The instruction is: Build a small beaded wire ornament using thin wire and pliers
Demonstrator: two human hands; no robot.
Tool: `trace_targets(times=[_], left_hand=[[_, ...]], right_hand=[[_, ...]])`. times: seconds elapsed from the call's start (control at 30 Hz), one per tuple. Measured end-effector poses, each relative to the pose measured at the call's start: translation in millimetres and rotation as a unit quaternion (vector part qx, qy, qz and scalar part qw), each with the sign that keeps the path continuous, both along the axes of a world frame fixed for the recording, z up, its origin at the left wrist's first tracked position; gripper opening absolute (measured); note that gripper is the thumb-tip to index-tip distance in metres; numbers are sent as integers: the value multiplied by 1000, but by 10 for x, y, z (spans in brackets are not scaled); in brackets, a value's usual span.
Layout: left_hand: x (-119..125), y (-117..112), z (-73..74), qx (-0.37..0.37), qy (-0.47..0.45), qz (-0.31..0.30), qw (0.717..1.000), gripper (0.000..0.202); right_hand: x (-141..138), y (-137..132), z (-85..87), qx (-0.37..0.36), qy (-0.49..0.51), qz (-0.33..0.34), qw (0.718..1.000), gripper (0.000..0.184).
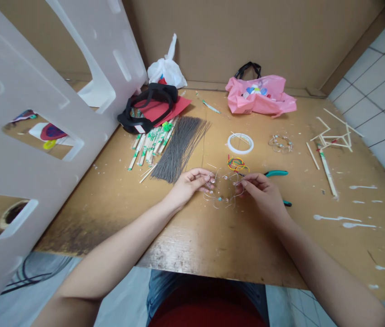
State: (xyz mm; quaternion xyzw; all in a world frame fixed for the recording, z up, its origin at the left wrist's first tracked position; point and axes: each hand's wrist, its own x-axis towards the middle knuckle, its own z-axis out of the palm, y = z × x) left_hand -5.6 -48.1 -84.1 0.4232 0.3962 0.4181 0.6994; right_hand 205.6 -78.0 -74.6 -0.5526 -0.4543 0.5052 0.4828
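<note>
Between my two hands is a ring of thin wire strung with small clear and blue beads (220, 199), held just above the table. My left hand (195, 182) pinches its left side, and my right hand (258, 188) pinches its right side. Loose wire ends stick out around the ring. Just beyond it lies a small tangle of yellow, red and green bands or wire (237, 164). Teal-handled pliers (277, 173) lie partly hidden beneath my right hand. A similar beaded wire ring (281, 143) rests farther back on the right.
A bundle of dark wires (180, 147) lies left of my hands, by packets of wrapped chopsticks (149, 147), a black head strap (149, 109) and red paper (180, 111). Behind are a white tape roll (229, 144) and a pink bag (242, 97). A stick frame (333, 138) and white glue streaks (335, 218) are right.
</note>
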Motion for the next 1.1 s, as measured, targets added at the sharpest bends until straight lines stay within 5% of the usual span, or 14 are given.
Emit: trace_targets(times=[0.77, 0.97, 1.1], left_hand=[[-17, 15, 15, -21, 3, -5, 1000, 30], [29, -65, 88, 120, 98, 5, 988, 33], [77, -148, 123, 144, 131, -68, 978, 26]], right_hand=[[8, 5, 22, 4, -32, 11, 999, 24], [-32, -67, 4, 57, -133, 55, 988, 15], [-87, -119, 27, 82, -177, 102, 975, 11]])
